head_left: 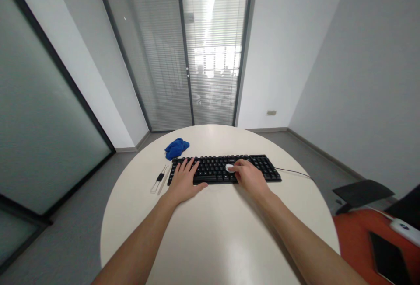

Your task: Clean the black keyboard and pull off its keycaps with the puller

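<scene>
A black full-size keyboard [213, 172] lies flat on the round table, its long side across in front of me. My left hand [184, 180] rests on the keyboard's left end with the fingers spread over the keys and the thumb along the front edge. Between the thumb and fingers of my right hand [251, 176] is a small white wad [229, 168], like cotton, held against keys right of the middle. Its exact kind is hard to make out. Fingers partly cover the keys beneath both hands.
A crumpled blue cloth [177, 148] lies behind the keyboard's left end. Left of the keyboard are a wire keycap puller [159, 178] and a thin pale stick [165, 179]. A cable [293, 171] runs off the white table's [210, 232] right edge. An orange chair seat [352, 241] holds a phone [390, 258].
</scene>
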The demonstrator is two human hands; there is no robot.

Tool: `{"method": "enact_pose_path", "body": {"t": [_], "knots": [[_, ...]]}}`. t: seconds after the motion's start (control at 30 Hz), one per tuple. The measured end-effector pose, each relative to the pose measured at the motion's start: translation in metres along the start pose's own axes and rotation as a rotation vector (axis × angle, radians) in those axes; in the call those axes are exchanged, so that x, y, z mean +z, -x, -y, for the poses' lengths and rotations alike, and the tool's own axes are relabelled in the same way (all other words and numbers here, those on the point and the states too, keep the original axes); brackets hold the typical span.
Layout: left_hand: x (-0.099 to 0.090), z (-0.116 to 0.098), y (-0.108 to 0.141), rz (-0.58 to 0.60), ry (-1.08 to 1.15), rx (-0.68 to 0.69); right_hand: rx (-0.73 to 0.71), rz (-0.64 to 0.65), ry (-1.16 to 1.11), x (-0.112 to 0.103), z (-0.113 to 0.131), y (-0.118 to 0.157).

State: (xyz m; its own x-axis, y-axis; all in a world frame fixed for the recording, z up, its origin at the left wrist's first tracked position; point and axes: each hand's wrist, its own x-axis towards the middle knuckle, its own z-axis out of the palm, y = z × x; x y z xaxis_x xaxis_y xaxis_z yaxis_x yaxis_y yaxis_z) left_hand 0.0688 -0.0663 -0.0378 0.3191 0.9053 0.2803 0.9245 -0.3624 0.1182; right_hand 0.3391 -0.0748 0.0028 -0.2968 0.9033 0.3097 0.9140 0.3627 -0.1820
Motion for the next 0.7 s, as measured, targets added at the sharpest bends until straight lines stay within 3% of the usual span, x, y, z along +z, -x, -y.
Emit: {"method": "enact_pose_path", "body": {"t": [0.2,0.33,0.7], "knots": [[-0.001,0.000,0.000,0.003,0.008,0.000,0.231,-0.198,0.027,-0.004,-0.045,-0.005],[-0.001,-0.001,0.000,0.004,0.010,0.001,0.344,-0.136,0.095,0.000,-0.062,-0.010],[0.000,-0.001,0.000,-0.006,0.011,0.000,0.259,-0.046,0.118,0.004,-0.031,-0.021]]}}
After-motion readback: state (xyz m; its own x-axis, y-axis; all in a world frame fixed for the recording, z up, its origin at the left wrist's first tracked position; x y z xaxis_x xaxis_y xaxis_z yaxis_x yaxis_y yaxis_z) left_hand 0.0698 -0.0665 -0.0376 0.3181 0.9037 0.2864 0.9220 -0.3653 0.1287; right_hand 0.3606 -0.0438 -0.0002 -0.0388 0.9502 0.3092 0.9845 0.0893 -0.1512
